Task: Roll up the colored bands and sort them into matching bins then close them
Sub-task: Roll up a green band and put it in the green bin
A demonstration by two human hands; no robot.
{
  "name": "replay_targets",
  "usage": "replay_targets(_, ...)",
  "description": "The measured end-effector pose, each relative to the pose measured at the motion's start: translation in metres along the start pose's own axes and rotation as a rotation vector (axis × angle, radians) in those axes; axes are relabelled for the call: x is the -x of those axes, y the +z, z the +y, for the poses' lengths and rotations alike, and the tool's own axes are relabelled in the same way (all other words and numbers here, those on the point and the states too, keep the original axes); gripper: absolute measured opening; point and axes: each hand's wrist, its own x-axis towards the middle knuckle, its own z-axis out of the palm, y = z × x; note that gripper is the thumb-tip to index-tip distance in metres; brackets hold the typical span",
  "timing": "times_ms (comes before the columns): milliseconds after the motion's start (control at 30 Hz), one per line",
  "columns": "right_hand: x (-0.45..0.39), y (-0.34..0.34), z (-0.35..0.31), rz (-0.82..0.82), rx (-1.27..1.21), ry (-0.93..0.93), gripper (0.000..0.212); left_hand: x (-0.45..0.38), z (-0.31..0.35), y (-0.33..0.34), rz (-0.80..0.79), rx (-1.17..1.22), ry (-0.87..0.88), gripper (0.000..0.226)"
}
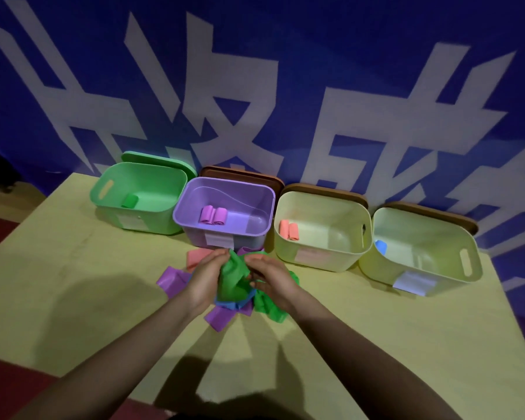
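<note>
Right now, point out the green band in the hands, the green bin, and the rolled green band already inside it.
green band (234, 277), head view, on the crumpled middle between both hands.
green bin (152, 221), head view, on its front wall.
rolled green band (129, 201), head view, on the roll's side.

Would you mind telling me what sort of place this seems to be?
Probably a staged demo or recording setup, not a home: a blue banner with large white characters hangs behind a yellow table holding four open bins in a row.

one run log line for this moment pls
step: rolling green band | left hand: grips band | right hand: grips band | green bin: open, one roll inside | lids: off
</note>
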Motion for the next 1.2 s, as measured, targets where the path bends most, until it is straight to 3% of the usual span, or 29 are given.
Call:
replay_targets(67, 0.007, -0.009, -0.011, -0.036, -0.108, -0.022, 0.002, 0.017, 0.010, 0.018, -0.005, 0.024, 0.048, 0.019)
replay_targets(233, 0.011, -0.021, -0.012, -0.078, -0.290, 0.077, 0.018, 0.055, 0.003, 0.047, -0.022, 0.036, 0.094, 0.015)
replay_targets(333, 0.014, -0.019, -0.010, -0.062, -0.339, 0.037, 0.026, 0.068, -0.008, 0.038, 0.009, 0.011, 0.070, 0.011)
replay_targets(467, 0.022, -0.004, -0.020, 0.062, -0.208, -0.145, 0.021, 0.079, -0.010, 0.015, 0.014, -0.122, 0.063, 0.010)
replay_targets(533, 0.030, 0.013, -0.030, 0.009, -0.144, -0.263, 0.018, 0.078, -0.008, 0.002, 0.021, -0.200, 0.085, 0.030)
replay_targets(700, 0.034, 0.065, -0.045, -0.116, -0.036, -0.433, 0.012, 0.061, 0.029, -0.027, 0.081, -0.053, 0.123, 0.030)
replay_targets(900, 0.020, 0.131, -0.054, -0.098, 0.062, -0.537, 0.011, 0.052, 0.067, -0.073, 0.033, 0.062, 0.186, 0.031)
replay_targets(1200, 0.001, 0.202, -0.049, 0.003, 0.356, -0.655, 0.038, 0.060, 0.122, -0.146, 0.032, 0.060, 0.403, 0.021)
